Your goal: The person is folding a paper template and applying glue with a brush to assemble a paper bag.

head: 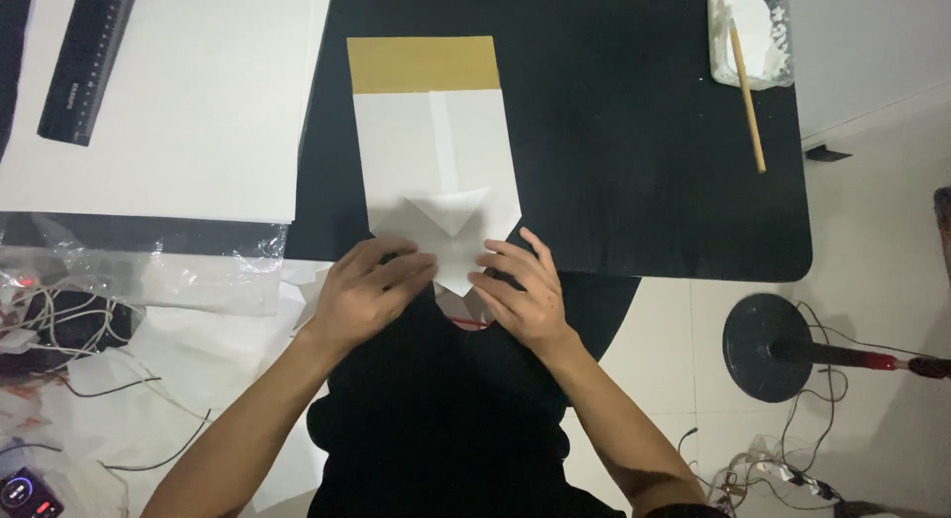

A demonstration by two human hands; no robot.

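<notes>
Tabletop [654,161], black and matte, fills the upper centre of the frame, its rounded lower right corner ending above a pale tiled floor [872,231]. Large white sheet [188,102] covers the upper left of the frame, and a black ruler [87,57] lies tilted on it near the top edge. Folded paper [436,152] sits at the centre of the tabletop: its top band is golden brown, the remainder is white, a vertical crease runs down the middle, and the lower corners are folded inward so that the piece ends in a point at the table's near edge. Left hand [365,292] rests on the lower left flap of the folded paper, fingers held together and pressed flat toward the point. Right hand [523,292] rests on the lower right flap, fingers slightly spread and pressing down; neither hand closes around the paper. Round black stand base [768,345] stands on the floor at the lower right, with a red-tipped rod running right from it. Crumpled clear plastic wrap [198,270] lies at the left edge below the white sheet, beside tangled cables [59,325]. Clear container [750,33], apparently holding white paste, sits at the upper right corner of the tabletop, with a thin wooden stick [748,97] leaning out of it.
</notes>
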